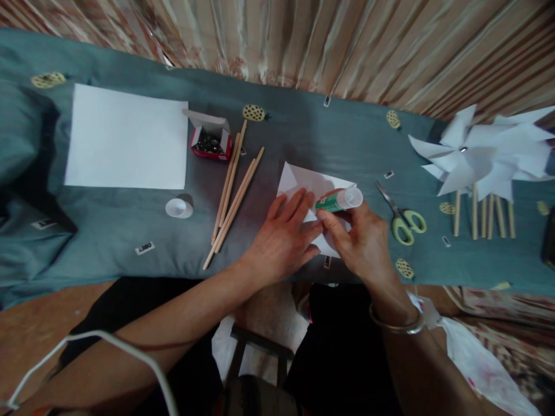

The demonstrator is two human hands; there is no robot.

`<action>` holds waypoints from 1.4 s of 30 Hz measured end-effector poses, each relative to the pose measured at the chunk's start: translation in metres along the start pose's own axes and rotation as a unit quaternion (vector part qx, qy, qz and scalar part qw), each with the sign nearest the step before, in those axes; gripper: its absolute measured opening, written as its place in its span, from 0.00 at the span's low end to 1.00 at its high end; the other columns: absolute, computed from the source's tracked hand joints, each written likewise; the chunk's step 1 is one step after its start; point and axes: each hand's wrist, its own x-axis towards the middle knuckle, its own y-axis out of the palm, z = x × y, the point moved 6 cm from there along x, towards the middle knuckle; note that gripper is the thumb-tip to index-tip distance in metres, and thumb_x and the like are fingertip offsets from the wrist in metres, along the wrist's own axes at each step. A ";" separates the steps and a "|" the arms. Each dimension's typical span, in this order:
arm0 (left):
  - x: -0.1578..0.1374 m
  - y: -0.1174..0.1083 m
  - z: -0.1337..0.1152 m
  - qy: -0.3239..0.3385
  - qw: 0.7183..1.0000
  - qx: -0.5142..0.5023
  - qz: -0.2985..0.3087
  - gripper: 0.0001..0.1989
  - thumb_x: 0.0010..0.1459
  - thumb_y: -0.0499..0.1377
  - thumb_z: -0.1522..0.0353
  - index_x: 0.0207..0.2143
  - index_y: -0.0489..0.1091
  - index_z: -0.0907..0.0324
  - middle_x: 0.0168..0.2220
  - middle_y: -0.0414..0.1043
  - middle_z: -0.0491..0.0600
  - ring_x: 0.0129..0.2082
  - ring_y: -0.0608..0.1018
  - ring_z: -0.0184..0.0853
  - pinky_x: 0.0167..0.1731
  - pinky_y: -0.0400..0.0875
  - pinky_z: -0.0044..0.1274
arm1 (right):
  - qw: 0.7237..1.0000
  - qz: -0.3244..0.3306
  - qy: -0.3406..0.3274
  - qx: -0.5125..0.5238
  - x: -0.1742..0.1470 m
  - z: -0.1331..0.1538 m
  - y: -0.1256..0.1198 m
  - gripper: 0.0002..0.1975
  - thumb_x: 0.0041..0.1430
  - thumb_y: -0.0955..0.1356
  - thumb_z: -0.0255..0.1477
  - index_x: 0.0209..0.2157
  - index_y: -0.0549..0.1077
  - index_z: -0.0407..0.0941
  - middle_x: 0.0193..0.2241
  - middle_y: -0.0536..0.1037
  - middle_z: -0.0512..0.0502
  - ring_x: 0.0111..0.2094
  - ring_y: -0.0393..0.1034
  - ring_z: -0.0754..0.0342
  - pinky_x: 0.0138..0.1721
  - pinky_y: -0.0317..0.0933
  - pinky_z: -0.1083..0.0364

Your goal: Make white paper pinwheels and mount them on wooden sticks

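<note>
A white paper square (318, 179) with creases lies on the cloth in front of me, partly under both hands. My left hand (284, 234) rests flat on its left side, fingers stretched out. In my right hand (362, 237) is a green and white glue stick (336, 200), gripped between thumb and fingers. It is tilted, with its lower end at the middle of the paper; the tip is hidden by my fingers. A round white cap (178, 208) lies on the cloth to the left.
Left are a stack of white paper (125, 138), an open red box of small dark metallic pieces (212, 143) and several wooden sticks (234, 202). Right are green-handled scissors (403, 222) and several paper pinwheels (481, 150) on sticks. A white cable (99, 334) crosses my left forearm.
</note>
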 end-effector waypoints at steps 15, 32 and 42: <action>0.000 0.000 -0.001 0.001 1.000 -0.001 0.013 0.22 0.63 0.59 0.62 0.58 0.69 0.58 0.68 0.53 0.66 0.69 0.55 0.56 0.64 0.51 0.50 | 0.999 0.035 -0.015 0.018 0.002 0.004 0.003 0.11 0.64 0.67 0.36 0.45 0.71 0.45 0.39 0.80 0.41 0.41 0.78 0.46 0.45 0.72 0.46; 0.000 -0.001 -0.001 0.004 1.000 0.001 0.001 0.21 0.61 0.60 0.63 0.56 0.70 0.58 0.67 0.56 0.63 0.69 0.56 0.55 0.64 0.52 0.50 | 0.998 0.050 -0.029 0.014 -0.002 0.007 0.000 0.10 0.65 0.66 0.36 0.45 0.72 0.46 0.40 0.80 0.42 0.43 0.78 0.45 0.45 0.72 0.45; -0.001 -0.002 -0.001 0.005 1.000 0.006 0.001 0.22 0.61 0.61 0.63 0.57 0.69 0.59 0.68 0.55 0.65 0.69 0.57 0.55 0.64 0.53 0.50 | 0.998 0.047 -0.031 0.001 -0.005 0.004 -0.001 0.11 0.65 0.66 0.36 0.45 0.72 0.45 0.40 0.80 0.41 0.42 0.77 0.44 0.46 0.71 0.44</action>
